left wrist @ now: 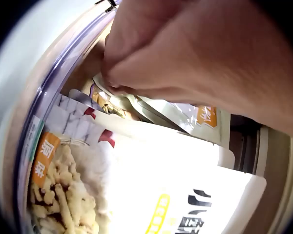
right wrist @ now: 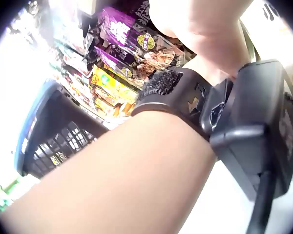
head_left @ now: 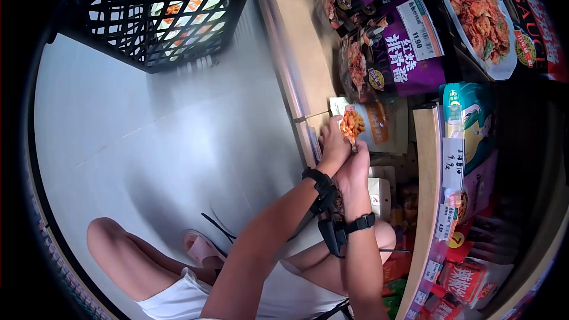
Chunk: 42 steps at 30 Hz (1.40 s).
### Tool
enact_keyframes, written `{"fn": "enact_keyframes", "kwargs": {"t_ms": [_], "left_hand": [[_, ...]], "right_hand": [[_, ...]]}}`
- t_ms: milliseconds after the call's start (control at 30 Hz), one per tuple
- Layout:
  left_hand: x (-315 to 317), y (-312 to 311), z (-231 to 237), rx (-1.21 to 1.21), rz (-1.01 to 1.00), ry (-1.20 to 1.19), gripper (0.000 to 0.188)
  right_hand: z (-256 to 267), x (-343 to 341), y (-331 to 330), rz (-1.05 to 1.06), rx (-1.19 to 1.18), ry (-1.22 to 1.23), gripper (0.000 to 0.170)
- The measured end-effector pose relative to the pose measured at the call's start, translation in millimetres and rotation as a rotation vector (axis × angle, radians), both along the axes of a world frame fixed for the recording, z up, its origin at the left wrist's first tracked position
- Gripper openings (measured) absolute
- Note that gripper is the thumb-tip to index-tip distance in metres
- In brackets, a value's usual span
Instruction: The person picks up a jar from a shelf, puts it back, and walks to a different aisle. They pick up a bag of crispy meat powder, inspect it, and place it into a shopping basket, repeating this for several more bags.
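In the head view, a small food pouch (head_left: 352, 123) printed with orange-brown pieces of food is between both hands at the shelf edge. My left hand (head_left: 335, 145) grips its left side. At its lower end my right hand (head_left: 356, 165) holds it, close against the left. Behind the pouch lies a pale pouch (head_left: 388, 109) with an orange label. The left wrist view has a hand (left wrist: 171, 53) bent over the tops of standing pouches, its fingertips hidden. White pouches (left wrist: 161, 161) stand in front of it. A strapped forearm (right wrist: 122, 165) fills much of the right wrist view.
Purple sauce pouches (head_left: 409, 53) stand on the shelf beyond the hands. A black basket (head_left: 130, 29) holding packets is on the floor at upper left. The shelf's front edge (head_left: 284, 77) runs beside the hands; a wooden divider (head_left: 427, 160) with price tags rises at right.
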<state>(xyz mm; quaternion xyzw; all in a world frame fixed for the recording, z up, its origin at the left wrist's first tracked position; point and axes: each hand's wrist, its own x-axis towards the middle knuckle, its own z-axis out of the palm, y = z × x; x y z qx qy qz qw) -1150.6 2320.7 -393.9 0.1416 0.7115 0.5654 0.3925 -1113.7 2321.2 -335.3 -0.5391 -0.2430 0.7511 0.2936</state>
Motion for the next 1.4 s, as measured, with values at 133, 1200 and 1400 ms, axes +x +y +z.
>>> {"fn": "enact_keyframes", "kwargs": {"t_ms": [133,1200,1400], "left_hand": [[10.5,0.9,-10.0,0.081,0.107,0.072,0.061],[30.7,-38.8,-14.1,0.569,0.020,0.128,0.060],[38.0,-20.0,-40.0,0.860,-0.061,-0.278,0.062]], "right_hand": [[-9.1,1.1,15.9,-0.103,0.111,-0.158,0.025],[36.0,-35.4,-15.1,0.705,1.218,-0.716,0.041],[34.3,-33.6,-17.6,0.907,1.165,-0.862,0.037]]}}
